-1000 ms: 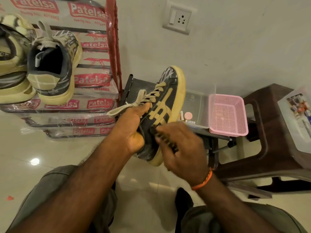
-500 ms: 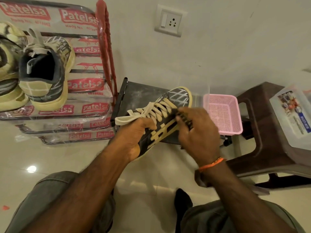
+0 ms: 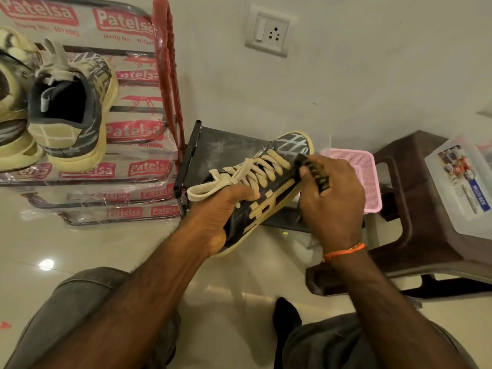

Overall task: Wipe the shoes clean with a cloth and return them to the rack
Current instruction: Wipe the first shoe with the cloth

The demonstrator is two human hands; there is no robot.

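Note:
A black sneaker (image 3: pixel 269 206) with cream laces, tan stripes and a pale sole is held up in front of me, toe pointing away. My left hand (image 3: pixel 226 206) grips it at the collar, thumb over the tongue. My right hand (image 3: pixel 332 201) holds a dark bristled brush (image 3: pixel 312 169) against the shoe's right side near the toe. No cloth is in view. On the rack (image 3: pixel 167 83) at the left stand a matching sneaker (image 3: pixel 72 113) and, at the frame edge, another shoe (image 3: pixel 13 107).
The rack is wrapped in clear plastic with red labels. A dark flat stand (image 3: pixel 226 147) lies behind the held shoe. A pink mesh basket (image 3: pixel 356 171) sits to its right. A brown plastic stool (image 3: pixel 415 209) carries a clear lidded box (image 3: pixel 463 187). The floor is glossy tile.
The shoe has turned from sole-out and steep to a flatter pose with laces up. My right hand with the brush moved from the heel side up toward the toe.

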